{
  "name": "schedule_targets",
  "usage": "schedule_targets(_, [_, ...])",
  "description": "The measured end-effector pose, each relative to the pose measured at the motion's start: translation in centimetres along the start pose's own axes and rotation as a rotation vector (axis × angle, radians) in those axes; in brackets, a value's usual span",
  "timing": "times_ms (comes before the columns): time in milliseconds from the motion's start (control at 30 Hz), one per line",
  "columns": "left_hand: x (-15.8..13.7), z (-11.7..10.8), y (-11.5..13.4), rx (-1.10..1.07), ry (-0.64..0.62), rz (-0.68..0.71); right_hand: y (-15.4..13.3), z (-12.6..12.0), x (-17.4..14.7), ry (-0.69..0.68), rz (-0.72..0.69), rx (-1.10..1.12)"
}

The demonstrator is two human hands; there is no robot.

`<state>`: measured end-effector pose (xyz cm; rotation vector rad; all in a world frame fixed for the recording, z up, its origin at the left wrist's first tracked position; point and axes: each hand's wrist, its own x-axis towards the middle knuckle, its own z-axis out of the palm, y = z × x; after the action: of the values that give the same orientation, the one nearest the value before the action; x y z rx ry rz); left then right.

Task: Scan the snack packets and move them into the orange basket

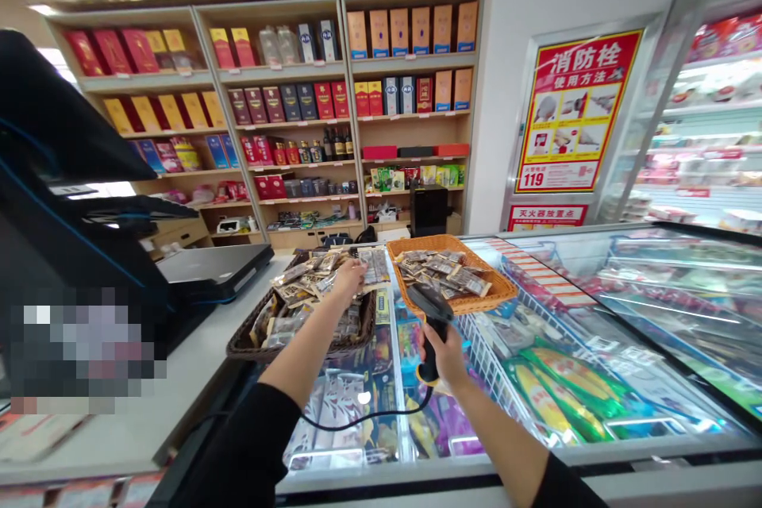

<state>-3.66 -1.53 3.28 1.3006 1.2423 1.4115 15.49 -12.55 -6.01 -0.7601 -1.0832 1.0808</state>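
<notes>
My right hand [445, 353] is wrapped around the handle of a black barcode scanner [433, 313] with a yellow trim. The scanner's head points toward the orange wicker basket [503, 286], where several small packets [444, 266] lie in a pile. Over the right side of a dark brown basket [238, 345], my left hand [350, 279] is closed on the edge of a clear-fronted packet [375, 266]. More packets of the same sort [291, 325] heap up in this brown basket. My left fingertips are partly hidden.
Both baskets rest on a glass-topped chest freezer [405, 429] filled with bagged goods. The scanner's black cable [363, 418] loops across the glass. A scale [217, 266] and a dark screen unit [65, 198] stand at left. Shelves of boxes [298, 103] line the back wall.
</notes>
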Motion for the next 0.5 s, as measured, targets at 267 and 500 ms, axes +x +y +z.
schedule_targets(267, [-0.5, 2.2, -3.3, -0.279, -0.055, -0.063, 0.2, -0.4, 0.0, -0.082, -0.008, -0.04])
schedule_targets(500, [-0.9, 1.5, -3.6, -0.238, -0.048, -0.136, 0.4, -0.1, -0.3, -0.05, 0.029, -0.004])
